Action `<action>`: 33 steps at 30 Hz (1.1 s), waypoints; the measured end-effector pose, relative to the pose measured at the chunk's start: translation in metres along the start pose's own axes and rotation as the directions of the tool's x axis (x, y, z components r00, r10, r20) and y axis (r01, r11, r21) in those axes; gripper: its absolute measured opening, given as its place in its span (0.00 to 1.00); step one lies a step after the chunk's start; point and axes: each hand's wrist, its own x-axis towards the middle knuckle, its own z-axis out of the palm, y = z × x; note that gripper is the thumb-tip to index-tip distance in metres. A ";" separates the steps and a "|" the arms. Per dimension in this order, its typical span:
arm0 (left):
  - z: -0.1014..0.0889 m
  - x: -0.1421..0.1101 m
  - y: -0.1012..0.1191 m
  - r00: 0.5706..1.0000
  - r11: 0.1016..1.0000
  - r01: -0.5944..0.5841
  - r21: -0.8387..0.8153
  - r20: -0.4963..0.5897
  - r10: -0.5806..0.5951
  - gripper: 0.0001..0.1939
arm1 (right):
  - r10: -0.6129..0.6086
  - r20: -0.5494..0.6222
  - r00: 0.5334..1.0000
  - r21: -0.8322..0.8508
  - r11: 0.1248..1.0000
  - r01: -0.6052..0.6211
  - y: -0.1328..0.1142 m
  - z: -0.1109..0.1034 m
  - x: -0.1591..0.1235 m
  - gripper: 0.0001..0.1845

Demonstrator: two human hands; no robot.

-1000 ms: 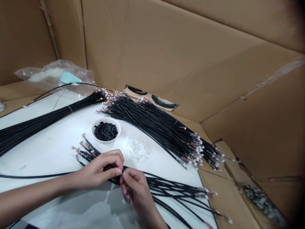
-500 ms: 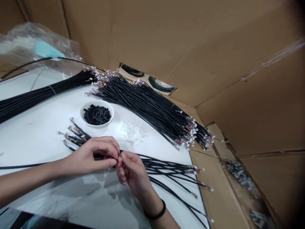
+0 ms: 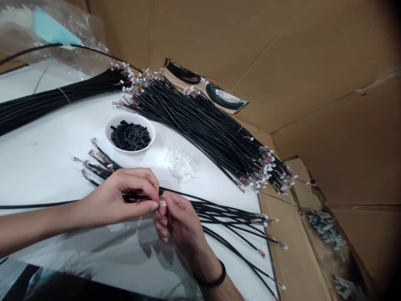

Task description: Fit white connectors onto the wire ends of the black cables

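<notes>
Both of my hands meet over the near part of the white table. My left hand (image 3: 134, 194) pinches thin coloured wires at the end of a black cable between thumb and forefinger. My right hand (image 3: 180, 219) has its thumb and forefinger closed on a small white connector (image 3: 163, 203), right beside the left fingertips. Whether a wire sits inside the connector is too small to tell. Beneath and behind my hands lies a loose group of black cables (image 3: 225, 215), their coloured wire ends showing at both sides.
Beyond my hands are a white bowl (image 3: 108, 140) of short black tubes and a pile of white connectors (image 3: 182, 165). Large bundles of black cables (image 3: 194, 125) lie at the back. A clear plastic bag (image 3: 90, 37) is at the back left. Cardboard walls (image 3: 250, 50) enclose the table.
The camera view has shifted slightly. The white connector now shows more plainly between my right fingers, and coloured wires are visible at my left fingertips. Both hands stay close together.
</notes>
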 end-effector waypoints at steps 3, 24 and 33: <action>0.001 0.000 0.004 1.000 1.000 0.024 -0.004 -0.012 -0.024 0.05 | -0.018 0.016 1.000 -0.037 0.999 0.018 0.000 0.000 -0.002 0.21; 0.003 -0.001 0.007 0.986 0.992 -0.037 0.119 -0.154 0.055 0.05 | -0.026 -0.060 0.998 -0.081 0.997 0.021 0.002 0.004 -0.004 0.21; 0.004 -0.002 0.005 0.974 0.979 -0.113 0.171 -0.174 0.143 0.05 | -0.031 -0.103 0.994 -0.118 0.993 0.019 0.003 0.005 -0.004 0.21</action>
